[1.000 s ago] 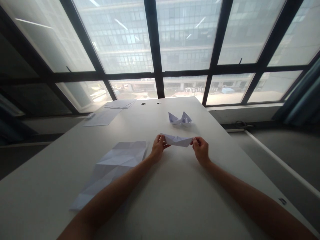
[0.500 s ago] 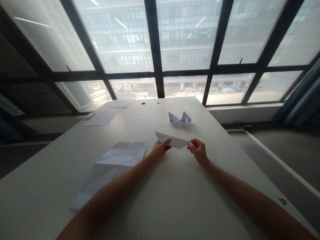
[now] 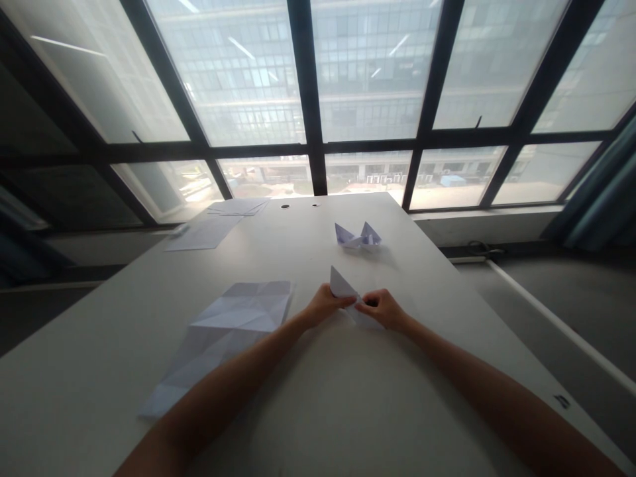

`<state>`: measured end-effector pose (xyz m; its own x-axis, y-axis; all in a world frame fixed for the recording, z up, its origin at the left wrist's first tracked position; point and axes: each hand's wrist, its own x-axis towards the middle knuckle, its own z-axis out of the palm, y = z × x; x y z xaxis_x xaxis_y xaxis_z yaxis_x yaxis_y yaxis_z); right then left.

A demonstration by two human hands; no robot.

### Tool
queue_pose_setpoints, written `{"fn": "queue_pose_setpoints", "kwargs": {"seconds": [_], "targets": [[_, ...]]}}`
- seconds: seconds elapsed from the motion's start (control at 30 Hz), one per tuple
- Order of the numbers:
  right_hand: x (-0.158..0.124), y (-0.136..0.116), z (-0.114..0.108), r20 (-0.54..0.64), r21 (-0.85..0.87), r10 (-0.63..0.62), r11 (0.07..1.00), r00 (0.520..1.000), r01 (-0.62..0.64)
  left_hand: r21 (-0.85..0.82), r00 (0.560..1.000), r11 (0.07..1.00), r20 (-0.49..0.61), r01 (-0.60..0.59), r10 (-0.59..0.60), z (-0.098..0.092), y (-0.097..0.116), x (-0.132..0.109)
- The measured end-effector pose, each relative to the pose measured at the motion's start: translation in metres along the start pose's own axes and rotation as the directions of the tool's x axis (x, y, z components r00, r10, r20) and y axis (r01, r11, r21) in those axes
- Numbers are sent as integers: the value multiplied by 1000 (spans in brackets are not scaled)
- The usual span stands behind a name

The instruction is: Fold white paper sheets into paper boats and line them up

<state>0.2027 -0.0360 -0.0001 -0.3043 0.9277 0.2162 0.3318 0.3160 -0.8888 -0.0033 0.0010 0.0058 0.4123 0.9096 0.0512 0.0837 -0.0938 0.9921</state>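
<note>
A folded white paper boat (image 3: 340, 285) is held low over the white table (image 3: 318, 397), one pointed end sticking up and away from me. My left hand (image 3: 325, 307) pinches it from the left and my right hand (image 3: 381, 310) pinches it from the right, fingertips almost meeting at the boat's middle. Both hands are closed on the paper. The near part of the boat is hidden under my fingers.
A finished paper boat (image 3: 358, 236) stands further back on the table. A creased, unfolded sheet (image 3: 223, 331) lies to the left of my left arm. Flat sheets (image 3: 213, 228) lie at the far left corner. Large windows rise behind the table's far edge.
My hands have come together and sunk toward the table. The boat, held stretched out level by its two ends before, has turned so that one tip points up and away.
</note>
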Motion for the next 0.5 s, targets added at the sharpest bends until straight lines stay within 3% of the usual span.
{"fn": "queue_pose_setpoints", "kwargs": {"seconds": [0.2,0.5], "targets": [[-2,-4,3,-43,-44,-39,998,998,37,13,1000,1000,-11,-12,13,2,2,0],[-2,-7,-1,53,-54,-45,997,998,48,-246,999,969,-30,36,-44,1,5,1]]}}
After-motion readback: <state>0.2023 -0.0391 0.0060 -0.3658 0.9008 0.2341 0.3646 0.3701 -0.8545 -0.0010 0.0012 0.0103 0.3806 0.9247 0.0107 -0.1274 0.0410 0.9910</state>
